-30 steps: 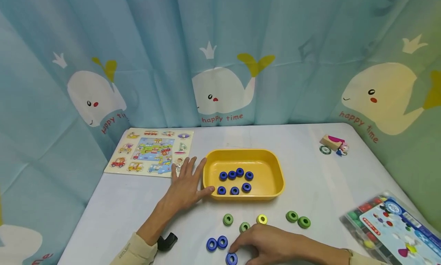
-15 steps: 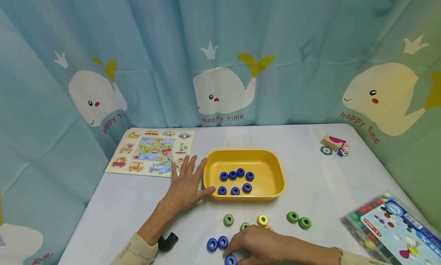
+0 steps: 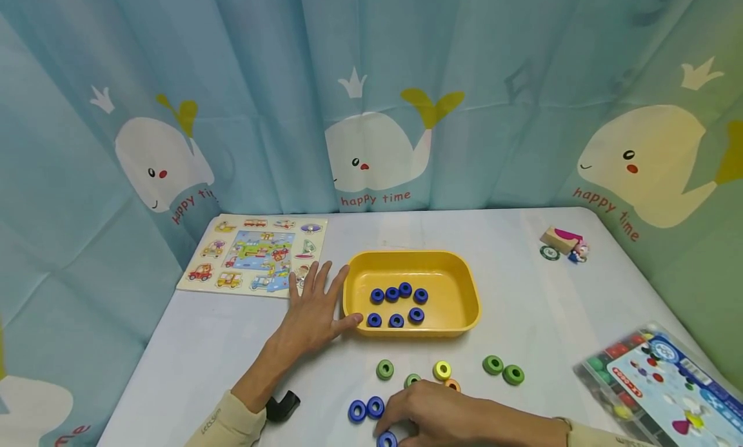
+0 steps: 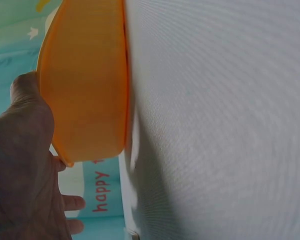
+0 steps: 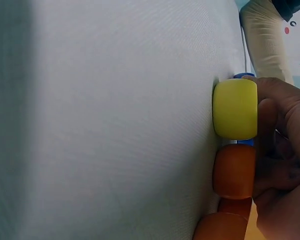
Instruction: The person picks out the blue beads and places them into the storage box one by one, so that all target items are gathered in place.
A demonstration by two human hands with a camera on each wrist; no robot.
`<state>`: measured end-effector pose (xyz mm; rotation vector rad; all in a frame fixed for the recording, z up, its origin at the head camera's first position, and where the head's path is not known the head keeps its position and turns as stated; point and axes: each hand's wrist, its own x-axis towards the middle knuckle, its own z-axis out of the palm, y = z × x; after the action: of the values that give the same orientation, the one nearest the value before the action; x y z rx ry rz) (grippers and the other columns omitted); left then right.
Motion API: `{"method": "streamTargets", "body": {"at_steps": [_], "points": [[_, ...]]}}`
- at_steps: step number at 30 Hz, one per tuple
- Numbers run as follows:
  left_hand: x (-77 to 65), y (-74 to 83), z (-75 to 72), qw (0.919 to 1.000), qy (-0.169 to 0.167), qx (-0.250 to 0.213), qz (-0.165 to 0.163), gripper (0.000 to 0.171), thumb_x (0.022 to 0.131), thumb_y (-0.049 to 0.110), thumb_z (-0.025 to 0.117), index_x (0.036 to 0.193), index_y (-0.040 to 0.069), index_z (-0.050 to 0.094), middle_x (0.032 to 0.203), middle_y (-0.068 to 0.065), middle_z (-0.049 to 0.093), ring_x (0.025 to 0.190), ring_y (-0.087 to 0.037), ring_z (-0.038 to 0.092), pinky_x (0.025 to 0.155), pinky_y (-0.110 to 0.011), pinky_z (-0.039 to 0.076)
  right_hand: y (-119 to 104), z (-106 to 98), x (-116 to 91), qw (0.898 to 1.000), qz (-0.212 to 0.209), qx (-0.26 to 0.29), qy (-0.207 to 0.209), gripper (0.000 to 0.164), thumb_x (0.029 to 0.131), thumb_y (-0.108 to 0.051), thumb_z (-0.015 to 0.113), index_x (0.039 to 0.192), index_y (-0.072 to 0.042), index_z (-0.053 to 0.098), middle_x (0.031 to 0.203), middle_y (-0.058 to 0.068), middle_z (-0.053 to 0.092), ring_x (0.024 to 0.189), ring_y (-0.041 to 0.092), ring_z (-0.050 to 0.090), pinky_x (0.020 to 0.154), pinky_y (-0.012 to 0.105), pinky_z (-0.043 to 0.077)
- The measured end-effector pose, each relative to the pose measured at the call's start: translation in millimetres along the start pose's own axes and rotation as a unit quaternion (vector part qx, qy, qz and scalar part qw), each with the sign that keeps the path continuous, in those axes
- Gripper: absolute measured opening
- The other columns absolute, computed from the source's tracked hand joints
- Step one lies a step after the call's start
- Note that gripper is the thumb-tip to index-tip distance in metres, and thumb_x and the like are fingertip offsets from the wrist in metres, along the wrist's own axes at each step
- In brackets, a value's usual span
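My left hand has its fingers spread at the left end of a yellow tray, with the thumb over its rim. In the left wrist view, the thumb of this hand is at the tray's edge. Several blue beads with holes lie inside the tray. At the near edge of the head view, my right hand pinches a blue bead between curled fingers and thumb. Two more blue beads lie just beyond it. The right wrist view shows a yellow bead in front of the hand.
Green beads, a yellow bead and an orange bead lie before the tray. A picture puzzle board is at back left, a clear bead box at right. A black object sits by the left sleeve. Small toys stand at back right.
My right hand has shifted slightly left and nearer the body with the blue bead, uncovering the orange bead. The left hand stays at the tray.
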<state>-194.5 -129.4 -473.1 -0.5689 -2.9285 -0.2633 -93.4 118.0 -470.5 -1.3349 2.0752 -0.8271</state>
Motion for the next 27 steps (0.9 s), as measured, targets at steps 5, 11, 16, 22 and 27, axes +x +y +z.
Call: {"method": "streamTargets", "body": {"at_steps": [5,11,16,22,27], "points": [[0.4,-0.4,0.3,1.0,0.001,-0.008,0.001,0.092,0.077,0.076,0.044,0.15,0.027,0.015,0.151,-0.014,0.02,0.138,-0.036,0.009,0.101,-0.064,-0.005,-1.5,-0.7,-0.7,1.0,0.004,0.022,-0.004,0.033,0.087,-0.037,0.062,0.119,-0.03,0.062,0.108,-0.023,0.059,0.085,-0.007,0.052,0.067,0.015,0.044],[0.8,-0.8,0.8,0.9999,-0.008,-0.012,-0.004,0.093,0.077,0.077,0.042,0.15,0.028,0.013,0.151,-0.013,0.018,0.138,-0.035,0.007,0.101,-0.063,-0.008,-9.5,-19.3,-5.2,0.999,-0.008,0.048,0.018,0.029,0.087,-0.039,0.063,0.115,-0.031,0.064,0.1,-0.025,0.06,0.071,-0.006,0.05,0.059,0.015,0.044],[0.8,-1.5,0.9,0.9999,-0.01,-0.01,-0.005,0.093,0.076,0.078,0.042,0.15,0.028,0.012,0.151,-0.013,0.019,0.138,-0.036,0.008,0.101,-0.064,-0.005,-19.5,-55.4,-11.8,0.996,-0.018,0.066,0.053,0.028,0.085,-0.034,0.067,0.112,-0.029,0.065,0.097,-0.02,0.061,0.059,-0.003,0.05,0.05,0.019,0.046],[0.3,0.1,1.3,0.9997,-0.016,-0.015,-0.009,0.093,0.077,0.077,0.043,0.15,0.029,0.012,0.151,-0.013,0.018,0.138,-0.035,0.007,0.1,-0.064,-0.007,-26.7,-101.5,-18.2,0.995,-0.005,0.028,0.094,0.029,0.083,-0.033,0.07,0.112,-0.032,0.064,0.096,-0.018,0.062,0.057,0.001,0.05,0.048,0.02,0.045],[0.7,-0.7,1.6,0.9998,-0.01,-0.019,-0.003,0.092,0.077,0.076,0.044,0.15,0.028,0.014,0.151,-0.013,0.019,0.137,-0.036,0.01,0.1,-0.065,-0.006,-12.2,-135.1,-16.3,0.989,0.02,-0.036,0.14,0.029,0.082,-0.035,0.071,0.11,-0.032,0.066,0.092,-0.017,0.062,0.057,0.005,0.048,0.048,0.022,0.042]]}}
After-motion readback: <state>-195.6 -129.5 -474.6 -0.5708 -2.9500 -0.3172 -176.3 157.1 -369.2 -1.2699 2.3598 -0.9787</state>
